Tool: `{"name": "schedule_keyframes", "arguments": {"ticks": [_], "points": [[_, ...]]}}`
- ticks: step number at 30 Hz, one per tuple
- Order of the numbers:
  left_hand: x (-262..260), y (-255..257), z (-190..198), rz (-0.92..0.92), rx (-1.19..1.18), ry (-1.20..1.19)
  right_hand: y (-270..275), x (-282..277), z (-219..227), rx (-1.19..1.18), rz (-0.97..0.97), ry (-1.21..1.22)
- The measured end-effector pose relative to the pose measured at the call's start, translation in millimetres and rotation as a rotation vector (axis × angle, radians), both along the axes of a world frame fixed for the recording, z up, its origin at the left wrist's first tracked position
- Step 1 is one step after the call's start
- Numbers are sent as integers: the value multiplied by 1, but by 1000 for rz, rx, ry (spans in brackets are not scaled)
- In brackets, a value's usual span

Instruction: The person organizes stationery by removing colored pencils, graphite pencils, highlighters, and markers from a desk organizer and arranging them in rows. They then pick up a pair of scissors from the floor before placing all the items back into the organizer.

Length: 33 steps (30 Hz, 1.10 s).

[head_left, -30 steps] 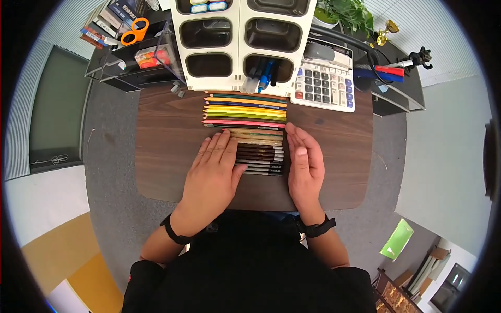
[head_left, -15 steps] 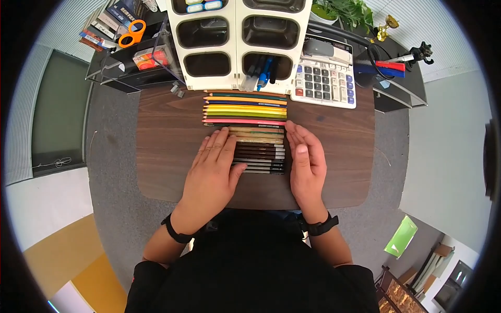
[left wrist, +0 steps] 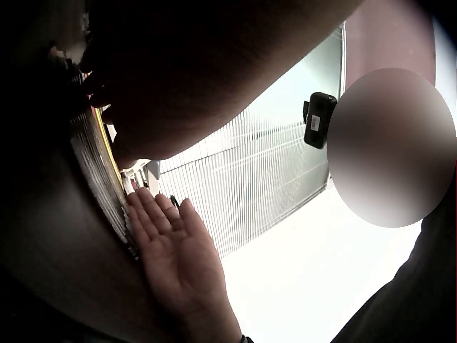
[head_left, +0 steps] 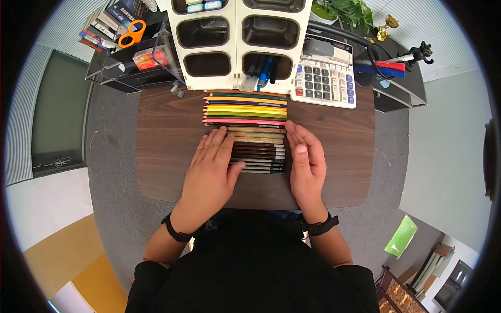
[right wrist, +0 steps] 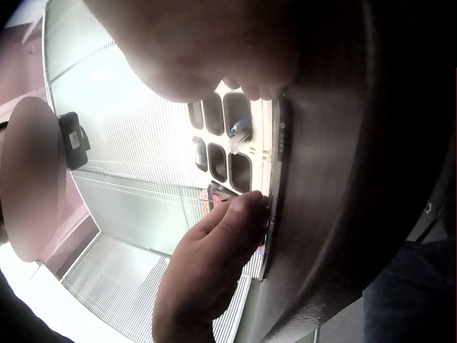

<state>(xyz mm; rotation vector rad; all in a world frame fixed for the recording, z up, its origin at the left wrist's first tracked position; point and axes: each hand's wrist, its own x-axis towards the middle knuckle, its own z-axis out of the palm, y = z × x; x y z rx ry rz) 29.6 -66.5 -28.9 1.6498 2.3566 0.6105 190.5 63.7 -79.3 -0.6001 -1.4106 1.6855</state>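
Pencils lie side by side on the wooden table in one column in the head view. Coloured ones (head_left: 245, 109) are at the back, bare-wood ones (head_left: 259, 135) in the middle, and dark brown (head_left: 261, 151) and grey-black ones (head_left: 263, 167) nearest the body. The left hand (head_left: 207, 172) lies palm down with straight fingers over the left ends of the nearer pencils, its thumb by the grey-black ones. On its edge, the right hand (head_left: 308, 172) stands along their right ends, fingers nearly straight. The right wrist view shows the left hand (right wrist: 207, 264) at the row's far end.
A white organizer (head_left: 209, 83) with dark compartments, one holding pens (head_left: 265, 73), stands behind the pencils. Right of it is a calculator (head_left: 323, 86). Small grey pieces (head_left: 177, 91) lie at the back left. Orange scissors (head_left: 132, 34) and a plant (head_left: 347, 15) are farther back.
The left hand has shifted slightly left, uncovering a little more of the pencils. The right hand stays beside their right ends. The head view has shifted slightly.
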Motion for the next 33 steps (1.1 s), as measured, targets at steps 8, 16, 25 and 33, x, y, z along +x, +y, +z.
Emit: {"name": "schedule_keyframes", "arguments": {"ticks": [8,16,25,33], "points": [[4,-5,2,5,-2,-11,0,0,-1,16,5,-22],[5,-5,3,-9,-2,-20,-1,0,-1,17,-2,-16],[3,-7,4,21,24,37,-1,-1,-1,17,0,-4],[7,-11,3,18,31,61,-1,0,0,11,3,-6]]}}
